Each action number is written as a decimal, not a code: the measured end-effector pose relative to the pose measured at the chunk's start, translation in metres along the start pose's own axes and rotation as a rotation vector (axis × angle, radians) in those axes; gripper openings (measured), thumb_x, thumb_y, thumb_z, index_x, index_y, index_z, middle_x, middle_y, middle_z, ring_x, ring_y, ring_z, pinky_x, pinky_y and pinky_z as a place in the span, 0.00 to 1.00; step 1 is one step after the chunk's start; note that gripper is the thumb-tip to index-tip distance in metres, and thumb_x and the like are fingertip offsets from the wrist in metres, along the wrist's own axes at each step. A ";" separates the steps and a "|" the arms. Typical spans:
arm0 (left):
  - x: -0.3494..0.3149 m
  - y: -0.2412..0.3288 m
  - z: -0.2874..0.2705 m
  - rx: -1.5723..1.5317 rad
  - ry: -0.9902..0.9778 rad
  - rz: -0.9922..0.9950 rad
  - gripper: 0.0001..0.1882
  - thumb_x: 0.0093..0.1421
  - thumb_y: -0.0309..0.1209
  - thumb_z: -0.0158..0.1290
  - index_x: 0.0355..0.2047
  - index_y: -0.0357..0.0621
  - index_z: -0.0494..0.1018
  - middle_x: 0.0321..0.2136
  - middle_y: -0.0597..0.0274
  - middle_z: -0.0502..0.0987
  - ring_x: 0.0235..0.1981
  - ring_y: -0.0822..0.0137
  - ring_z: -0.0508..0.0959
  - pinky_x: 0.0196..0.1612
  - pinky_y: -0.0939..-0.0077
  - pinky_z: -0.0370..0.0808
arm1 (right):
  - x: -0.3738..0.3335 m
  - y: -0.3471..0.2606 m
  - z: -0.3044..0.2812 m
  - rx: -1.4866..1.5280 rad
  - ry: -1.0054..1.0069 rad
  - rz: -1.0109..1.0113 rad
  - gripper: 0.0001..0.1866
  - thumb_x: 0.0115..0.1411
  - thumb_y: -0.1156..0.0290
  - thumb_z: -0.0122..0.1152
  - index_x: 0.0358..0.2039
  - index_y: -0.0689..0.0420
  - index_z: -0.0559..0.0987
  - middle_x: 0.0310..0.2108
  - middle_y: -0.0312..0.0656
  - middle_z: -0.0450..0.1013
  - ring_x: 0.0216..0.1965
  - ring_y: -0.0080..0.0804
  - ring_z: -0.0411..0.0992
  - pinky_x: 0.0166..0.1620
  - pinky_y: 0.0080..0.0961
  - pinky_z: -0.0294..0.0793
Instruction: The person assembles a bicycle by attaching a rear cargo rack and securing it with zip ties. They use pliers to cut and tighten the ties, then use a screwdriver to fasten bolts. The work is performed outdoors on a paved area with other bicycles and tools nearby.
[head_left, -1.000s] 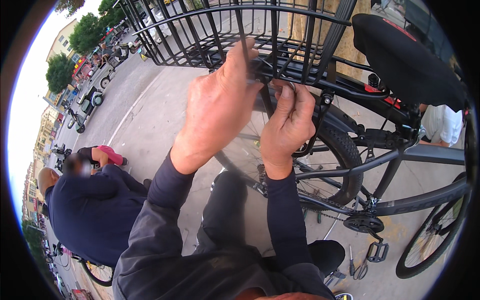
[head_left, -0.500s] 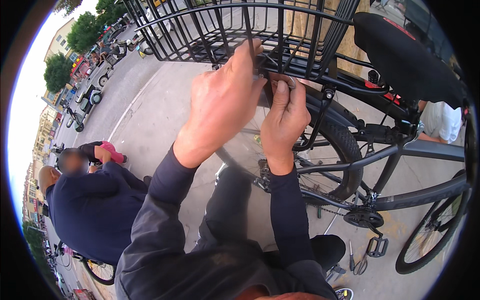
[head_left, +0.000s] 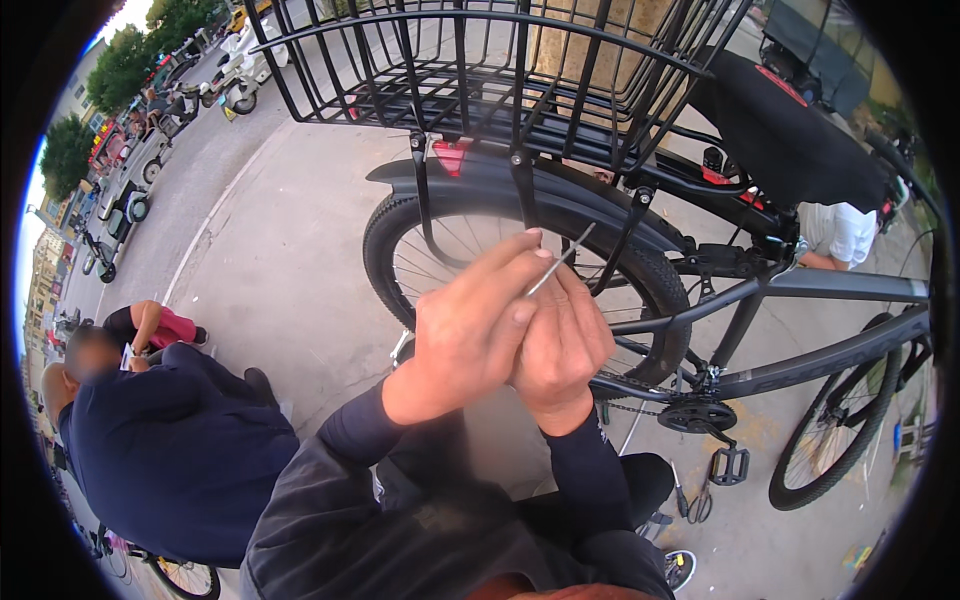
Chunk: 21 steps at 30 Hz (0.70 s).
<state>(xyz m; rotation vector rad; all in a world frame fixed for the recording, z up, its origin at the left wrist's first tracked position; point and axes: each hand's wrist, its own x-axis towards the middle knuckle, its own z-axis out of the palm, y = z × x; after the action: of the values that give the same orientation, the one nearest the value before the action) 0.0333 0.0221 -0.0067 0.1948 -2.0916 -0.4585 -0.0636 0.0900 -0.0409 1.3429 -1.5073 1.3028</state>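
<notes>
Both my hands meet in front of the bicycle's rear wheel (head_left: 672, 290), below the black wire basket (head_left: 440, 80). A thin metal rod (head_left: 574, 247) sticks out from between the fingers, its free end slanting up and to the right. My left hand (head_left: 468, 325) is closed, its fingertips pinching the rod's lower part. My right hand (head_left: 567, 352) presses against it, fingers curled inward; whatever lies inside them is hidden. Just beyond the hands, black struts (head_left: 524, 185) run down from the basket past the black mudguard (head_left: 480, 190), which carries a red reflector (head_left: 449, 156).
A black saddle (head_left: 790, 130) and dark frame (head_left: 840, 285) extend to the right. On the pavement by the pedal (head_left: 729, 465) lie a screwdriver (head_left: 682, 500) and scissors (head_left: 700, 505). A person in dark clothing (head_left: 170, 450) is at the left. Scooters (head_left: 120, 220) stand along the road.
My hands have come down from the basket's underside and closed together. The metal rod now shows between them. The view has shifted, uncovering the reflector and mudguard.
</notes>
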 end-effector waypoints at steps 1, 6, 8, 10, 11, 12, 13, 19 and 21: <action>-0.001 -0.001 0.000 -0.031 -0.018 -0.006 0.14 0.62 0.27 0.55 0.47 0.32 0.76 0.49 0.44 0.80 0.38 0.51 0.84 0.36 0.69 0.82 | -0.001 -0.001 -0.001 0.051 -0.036 0.024 0.07 0.59 0.78 0.61 0.37 0.68 0.80 0.32 0.50 0.77 0.32 0.45 0.78 0.33 0.35 0.79; 0.003 -0.019 -0.019 0.036 -0.044 -0.057 0.08 0.68 0.26 0.52 0.42 0.33 0.76 0.42 0.49 0.83 0.32 0.60 0.85 0.31 0.71 0.80 | 0.020 -0.013 -0.026 0.173 -0.402 0.135 0.14 0.54 0.74 0.68 0.42 0.64 0.80 0.31 0.47 0.77 0.28 0.42 0.76 0.28 0.34 0.75; 0.010 -0.027 -0.037 0.163 -0.120 0.052 0.07 0.61 0.26 0.59 0.38 0.38 0.75 0.29 0.58 0.81 0.23 0.62 0.81 0.24 0.71 0.76 | 0.029 -0.017 -0.059 0.126 -0.367 0.204 0.23 0.53 0.73 0.73 0.50 0.64 0.79 0.43 0.50 0.79 0.35 0.41 0.81 0.33 0.32 0.80; 0.025 -0.024 -0.062 0.223 -0.251 0.253 0.09 0.56 0.28 0.62 0.36 0.41 0.75 0.22 0.62 0.77 0.21 0.61 0.79 0.20 0.70 0.73 | 0.055 -0.030 -0.075 0.091 -0.328 0.249 0.25 0.54 0.76 0.72 0.53 0.65 0.78 0.48 0.52 0.78 0.39 0.43 0.81 0.38 0.31 0.81; 0.032 -0.017 -0.060 0.171 -0.280 0.302 0.10 0.57 0.30 0.63 0.35 0.42 0.74 0.20 0.63 0.74 0.19 0.62 0.77 0.20 0.70 0.72 | 0.070 -0.030 -0.082 0.148 -0.412 0.206 0.27 0.53 0.79 0.71 0.55 0.65 0.77 0.48 0.54 0.77 0.40 0.46 0.81 0.41 0.32 0.81; 0.035 -0.013 -0.059 0.076 -0.253 0.341 0.10 0.58 0.31 0.63 0.36 0.42 0.74 0.19 0.62 0.74 0.18 0.63 0.77 0.19 0.71 0.72 | 0.081 -0.028 -0.083 0.209 -0.529 0.142 0.28 0.54 0.80 0.69 0.57 0.65 0.76 0.44 0.53 0.78 0.37 0.45 0.81 0.38 0.31 0.80; 0.039 -0.008 -0.064 0.040 -0.244 0.349 0.12 0.57 0.31 0.64 0.37 0.42 0.74 0.19 0.62 0.74 0.18 0.63 0.77 0.19 0.71 0.73 | 0.093 -0.026 -0.085 0.244 -0.586 0.090 0.29 0.53 0.80 0.69 0.58 0.65 0.75 0.41 0.51 0.78 0.35 0.44 0.80 0.36 0.31 0.79; 0.088 0.009 -0.091 -0.377 -0.100 0.273 0.24 0.53 0.28 0.71 0.44 0.40 0.67 0.29 0.60 0.81 0.21 0.68 0.82 0.23 0.78 0.76 | 0.163 -0.044 -0.113 0.179 -0.703 -0.154 0.31 0.53 0.79 0.68 0.59 0.65 0.74 0.26 0.43 0.73 0.23 0.37 0.73 0.27 0.30 0.74; 0.091 0.006 -0.083 -0.731 0.060 0.135 0.21 0.56 0.23 0.68 0.42 0.39 0.66 0.34 0.57 0.83 0.26 0.72 0.84 0.29 0.80 0.79 | 0.201 -0.060 -0.124 0.149 -0.731 0.020 0.22 0.60 0.81 0.64 0.56 0.60 0.80 0.26 0.43 0.77 0.26 0.26 0.77 0.30 0.23 0.77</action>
<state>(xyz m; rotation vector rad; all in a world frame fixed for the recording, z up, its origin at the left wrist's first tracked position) 0.0555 -0.0214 0.1065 -0.3528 -1.7376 -1.0760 -0.0577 0.1640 0.1906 2.0477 -1.9152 0.9865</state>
